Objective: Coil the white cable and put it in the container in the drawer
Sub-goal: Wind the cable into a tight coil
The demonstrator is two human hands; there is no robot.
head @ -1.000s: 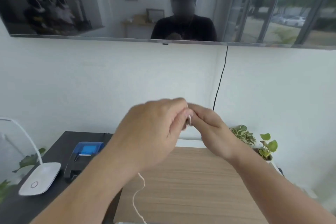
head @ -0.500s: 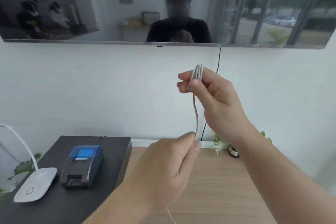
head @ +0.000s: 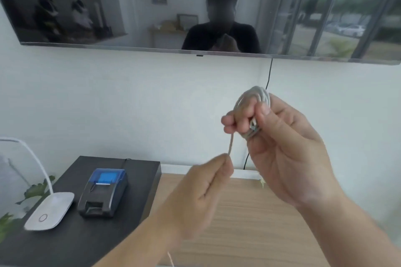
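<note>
The white cable (head: 258, 97) is wound in several loops around the fingers of my right hand (head: 282, 143), which is raised in front of the white wall and closed on the coil. A straight stretch of the cable runs down from the coil to my left hand (head: 201, 193), which pinches it between thumb and forefinger, lower and to the left. A short loose tail of cable shows below my left forearm at the bottom edge. No drawer or container is in view.
A wooden tabletop (head: 249, 223) lies below my hands. On the black cabinet (head: 91, 243) to the left stand a small black and blue printer (head: 104, 193) and a white lamp base (head: 50, 210). A dark wall screen (head: 130, 6) hangs above, with a black cord (head: 269, 76) hanging from it.
My hands started together at the middle, then drew apart. My right hand rose with the coil and now shows more loops; my left hand stays lower, pinching the free stretch.
</note>
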